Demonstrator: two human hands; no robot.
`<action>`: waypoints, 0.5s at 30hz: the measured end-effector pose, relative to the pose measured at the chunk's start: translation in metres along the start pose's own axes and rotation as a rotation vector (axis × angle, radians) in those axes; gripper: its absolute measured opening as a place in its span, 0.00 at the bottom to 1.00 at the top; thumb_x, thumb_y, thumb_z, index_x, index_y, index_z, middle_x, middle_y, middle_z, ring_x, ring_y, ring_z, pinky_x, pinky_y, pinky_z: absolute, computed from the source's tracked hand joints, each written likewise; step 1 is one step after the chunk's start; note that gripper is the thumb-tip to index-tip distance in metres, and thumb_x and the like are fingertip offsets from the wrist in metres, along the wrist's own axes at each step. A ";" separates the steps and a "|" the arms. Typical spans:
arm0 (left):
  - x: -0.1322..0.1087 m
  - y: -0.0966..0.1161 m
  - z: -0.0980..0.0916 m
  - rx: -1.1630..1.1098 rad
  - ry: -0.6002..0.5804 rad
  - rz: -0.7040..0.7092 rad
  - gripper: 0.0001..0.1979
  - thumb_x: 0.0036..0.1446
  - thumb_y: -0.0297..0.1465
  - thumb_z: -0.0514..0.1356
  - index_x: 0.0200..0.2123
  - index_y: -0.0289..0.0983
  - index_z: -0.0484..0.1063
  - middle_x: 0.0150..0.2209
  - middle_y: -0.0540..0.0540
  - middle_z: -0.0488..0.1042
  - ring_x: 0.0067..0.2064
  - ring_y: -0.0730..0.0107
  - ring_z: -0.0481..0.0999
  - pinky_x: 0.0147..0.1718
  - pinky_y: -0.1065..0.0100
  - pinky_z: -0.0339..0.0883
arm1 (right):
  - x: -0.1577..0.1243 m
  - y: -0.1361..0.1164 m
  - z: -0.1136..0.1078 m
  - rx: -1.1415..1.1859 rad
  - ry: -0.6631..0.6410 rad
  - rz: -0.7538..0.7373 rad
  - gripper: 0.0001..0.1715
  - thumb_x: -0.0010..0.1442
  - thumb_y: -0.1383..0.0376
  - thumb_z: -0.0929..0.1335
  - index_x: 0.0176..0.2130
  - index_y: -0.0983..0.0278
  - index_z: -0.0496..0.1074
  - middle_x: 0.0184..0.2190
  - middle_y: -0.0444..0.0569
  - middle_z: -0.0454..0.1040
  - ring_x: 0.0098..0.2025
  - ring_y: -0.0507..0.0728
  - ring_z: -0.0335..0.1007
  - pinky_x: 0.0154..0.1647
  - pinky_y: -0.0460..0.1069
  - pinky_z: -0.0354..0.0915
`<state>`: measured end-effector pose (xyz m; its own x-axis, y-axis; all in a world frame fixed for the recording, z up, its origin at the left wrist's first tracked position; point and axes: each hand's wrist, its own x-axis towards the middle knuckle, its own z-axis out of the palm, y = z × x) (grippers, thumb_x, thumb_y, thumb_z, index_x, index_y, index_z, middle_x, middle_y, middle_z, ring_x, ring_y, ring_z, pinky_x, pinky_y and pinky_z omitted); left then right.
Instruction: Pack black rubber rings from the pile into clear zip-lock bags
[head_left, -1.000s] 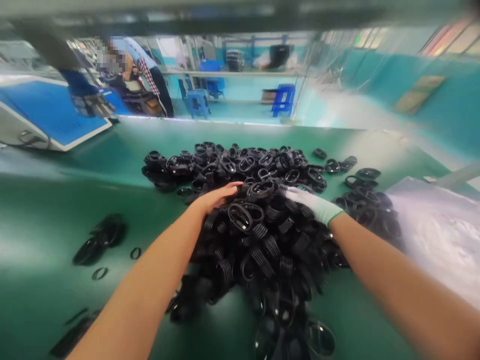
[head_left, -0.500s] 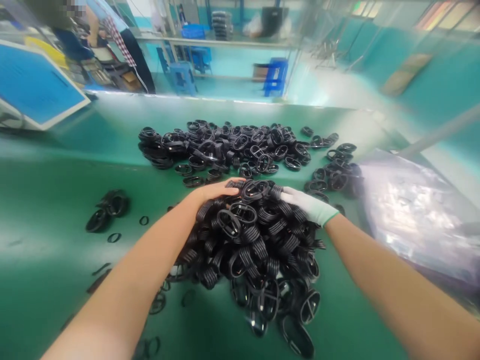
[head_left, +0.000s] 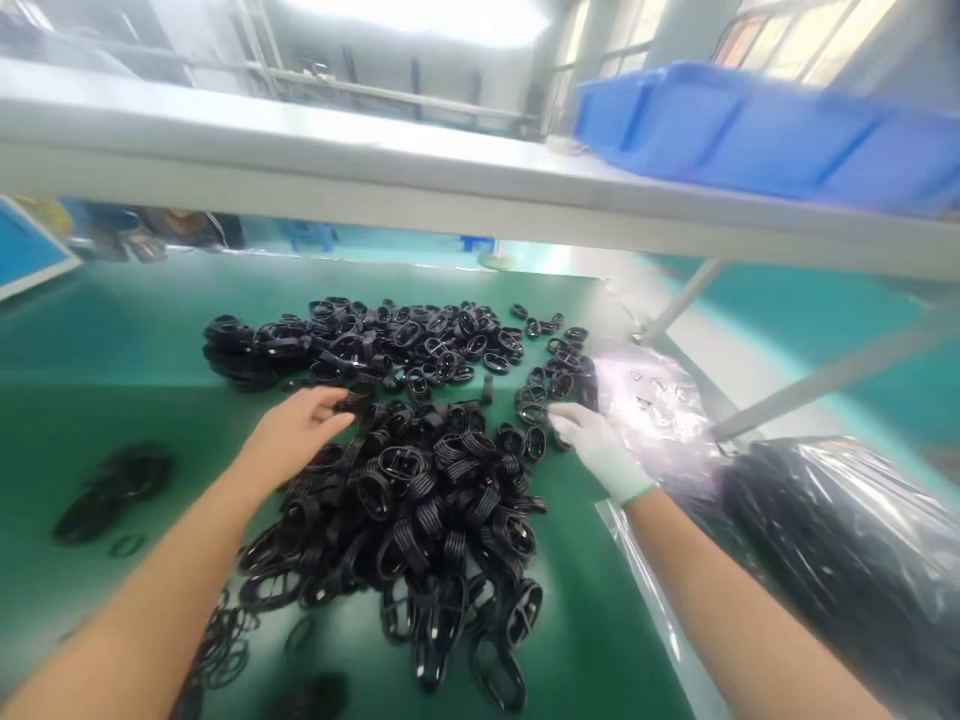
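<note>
The bare left hand (head_left: 301,428) is hovering, fingers parted, by a heap of black coiled cables (head_left: 427,475) short of the far edge of the green table (head_left: 577,610). The white-gloved right hand (head_left: 596,445) is hovering by stray black coils (head_left: 561,384), grip unclear. Careless sweeping could be toppling the loose heap.

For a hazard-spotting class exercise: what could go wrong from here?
The near heap of coiled cables is loosely stacked, so coils might slide off if the left grip beside it nudges them. That heap almost meets the far heap, so the two could mix. The thin black loops by the left forearm might be swept aside.
</note>
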<state>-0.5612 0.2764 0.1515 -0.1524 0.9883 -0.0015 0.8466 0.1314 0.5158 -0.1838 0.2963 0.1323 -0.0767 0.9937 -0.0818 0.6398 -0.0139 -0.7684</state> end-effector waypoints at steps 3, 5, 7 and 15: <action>-0.108 0.016 0.020 -0.042 0.031 -0.096 0.15 0.48 0.45 0.54 0.37 0.45 0.69 0.36 0.52 0.74 0.37 0.66 0.73 0.37 0.68 0.65 | -0.069 0.028 -0.006 0.021 -0.020 0.044 0.23 0.56 0.58 0.59 0.48 0.66 0.66 0.47 0.53 0.70 0.49 0.58 0.65 0.52 0.54 0.60; -0.186 0.022 0.045 -0.013 -0.025 -0.165 0.12 0.48 0.43 0.54 0.34 0.46 0.68 0.36 0.52 0.73 0.35 0.67 0.72 0.34 0.69 0.65 | -0.124 0.050 0.005 0.011 -0.137 0.086 0.22 0.54 0.57 0.60 0.46 0.62 0.67 0.47 0.51 0.70 0.49 0.58 0.66 0.51 0.52 0.61; -0.253 0.018 0.065 0.098 0.040 -0.398 0.10 0.50 0.42 0.52 0.34 0.46 0.67 0.35 0.52 0.73 0.32 0.67 0.72 0.31 0.67 0.64 | -0.179 0.072 0.019 0.012 -0.323 0.109 0.23 0.53 0.55 0.61 0.46 0.60 0.68 0.47 0.50 0.70 0.48 0.58 0.67 0.50 0.51 0.63; -0.326 -0.014 0.060 0.245 0.200 -0.545 0.10 0.54 0.32 0.48 0.39 0.43 0.65 0.42 0.48 0.67 0.40 0.68 0.71 0.39 0.67 0.63 | -0.248 0.109 0.026 -0.130 -0.659 -0.002 0.23 0.53 0.53 0.60 0.44 0.58 0.70 0.49 0.47 0.69 0.52 0.60 0.63 0.53 0.52 0.61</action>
<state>-0.4928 -0.0430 0.0931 -0.6676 0.7436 -0.0361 0.7089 0.6498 0.2744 -0.1150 0.0451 0.0523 -0.5023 0.7173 -0.4829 0.7230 0.0421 -0.6896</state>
